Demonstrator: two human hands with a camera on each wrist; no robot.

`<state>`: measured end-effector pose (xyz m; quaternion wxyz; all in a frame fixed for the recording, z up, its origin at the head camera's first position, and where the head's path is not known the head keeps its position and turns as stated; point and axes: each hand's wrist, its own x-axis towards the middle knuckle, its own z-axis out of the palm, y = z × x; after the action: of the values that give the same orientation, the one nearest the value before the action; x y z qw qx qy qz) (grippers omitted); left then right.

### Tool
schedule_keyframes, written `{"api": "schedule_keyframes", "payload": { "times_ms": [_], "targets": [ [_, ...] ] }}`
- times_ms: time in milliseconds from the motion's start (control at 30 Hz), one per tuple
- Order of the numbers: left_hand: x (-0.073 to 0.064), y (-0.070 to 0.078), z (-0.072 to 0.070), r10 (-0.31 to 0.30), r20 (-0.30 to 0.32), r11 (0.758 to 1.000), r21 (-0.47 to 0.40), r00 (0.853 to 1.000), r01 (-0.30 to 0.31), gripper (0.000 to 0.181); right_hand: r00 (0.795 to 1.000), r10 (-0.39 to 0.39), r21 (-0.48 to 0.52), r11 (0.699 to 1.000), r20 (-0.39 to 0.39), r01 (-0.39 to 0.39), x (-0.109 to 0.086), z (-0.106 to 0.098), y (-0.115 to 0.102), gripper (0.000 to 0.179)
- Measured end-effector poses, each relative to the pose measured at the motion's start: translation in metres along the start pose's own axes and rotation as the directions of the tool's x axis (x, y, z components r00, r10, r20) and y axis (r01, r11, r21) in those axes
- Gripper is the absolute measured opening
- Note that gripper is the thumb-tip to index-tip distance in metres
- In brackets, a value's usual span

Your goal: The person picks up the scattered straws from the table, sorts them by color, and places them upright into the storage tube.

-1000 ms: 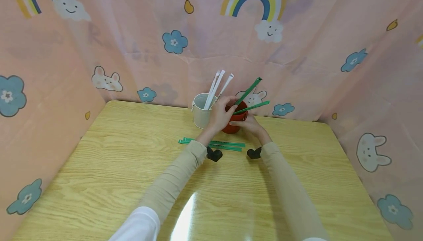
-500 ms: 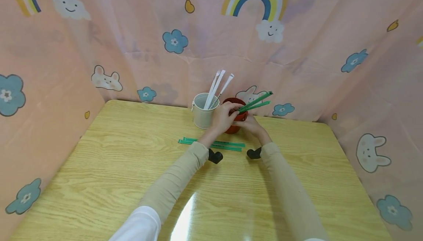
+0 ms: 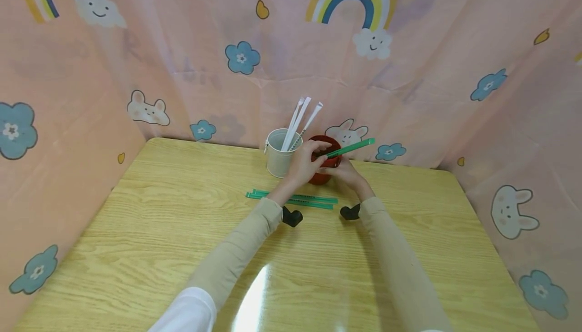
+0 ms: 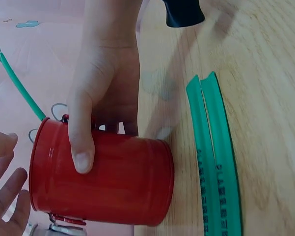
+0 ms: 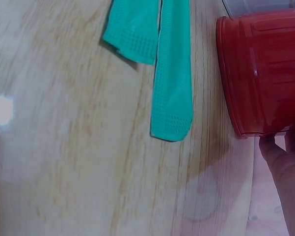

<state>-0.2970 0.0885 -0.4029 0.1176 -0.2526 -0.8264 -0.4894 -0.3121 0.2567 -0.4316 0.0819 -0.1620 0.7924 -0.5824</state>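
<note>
My right hand (image 3: 347,173) grips a small red metal bucket (image 4: 122,182) from its right side, the thumb laid along the wall in the left wrist view. Green wrapped straws (image 3: 356,146) lean out over the bucket's right rim, overlapping each other in the head view. My left hand (image 3: 305,160) is at the bucket's mouth. In the left wrist view its fingers (image 4: 12,199) are spread beside the rim with nothing between them. On the table in front lie two more green wrapped straws (image 4: 206,162), side by side, their crimped ends showing in the right wrist view.
A white bucket (image 3: 278,162) stands just left of the red one, with several white wrapped straws (image 3: 297,122) upright in it. Behind the wooden table (image 3: 182,210) hangs a pink patterned curtain (image 3: 204,44). Black camera mounts (image 3: 292,217) sit at both wrists.
A green straw in my left hand has tipped down to the right beside the other in the red bucket, and the left fingers have let it go. My right hand keeps its grip.
</note>
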Motion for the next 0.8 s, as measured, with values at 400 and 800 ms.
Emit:
{"api": "schedule_keyframes", "payload": {
  "times_ms": [400, 800],
  "targets": [
    [-0.014, -0.012, -0.016, 0.046, -0.019, 0.998, -0.039, 0.999, -0.047, 0.028, 1.000, 0.026, 0.012, 1.000, -0.001, -0.026, 0.002, -0.002, 0.002, 0.072],
    [-0.035, -0.029, -0.026, -0.078, 0.102, 0.996, -0.030, 0.992, 0.081, 0.030, 1.000, 0.007, 0.016, 1.000, 0.003, -0.007, 0.003, -0.001, 0.007, 0.075]
  ]
}}
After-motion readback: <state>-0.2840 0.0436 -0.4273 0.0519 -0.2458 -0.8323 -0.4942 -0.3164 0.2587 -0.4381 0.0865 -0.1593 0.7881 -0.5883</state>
